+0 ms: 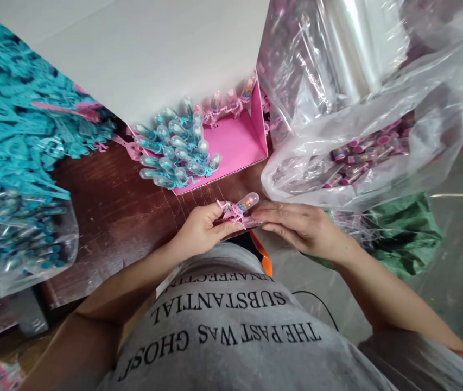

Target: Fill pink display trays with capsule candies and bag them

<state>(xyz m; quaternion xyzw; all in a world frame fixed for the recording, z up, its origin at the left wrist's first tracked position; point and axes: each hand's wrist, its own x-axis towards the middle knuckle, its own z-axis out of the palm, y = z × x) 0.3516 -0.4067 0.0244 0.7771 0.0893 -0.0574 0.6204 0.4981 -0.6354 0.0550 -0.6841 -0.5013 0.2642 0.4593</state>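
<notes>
In front of my shirt, my left hand (201, 231) is closed on a pink plastic piece (233, 213) with a jagged edge. A clear round-ended capsule (248, 202) with small coloured bits inside stands up from it. My right hand (304, 225) pinches a second clear capsule (251, 221) at the piece's right side; its far end is hidden by the fingers. Beyond my hands lies a pink-lined box (235, 144). Teal pieces with clear capsules (178, 146) crowd its left part, and a few pink ones (231, 100) stand at the back right.
Loose teal plastic pieces (19, 103) are heaped at the left, above a bag of teal-capped capsules (15, 233). At the right, a clear plastic bag (304, 168) holds pink-capped capsules (365, 152). A green bag (410, 239) lies below it. The box's white lid (153, 49) rises behind.
</notes>
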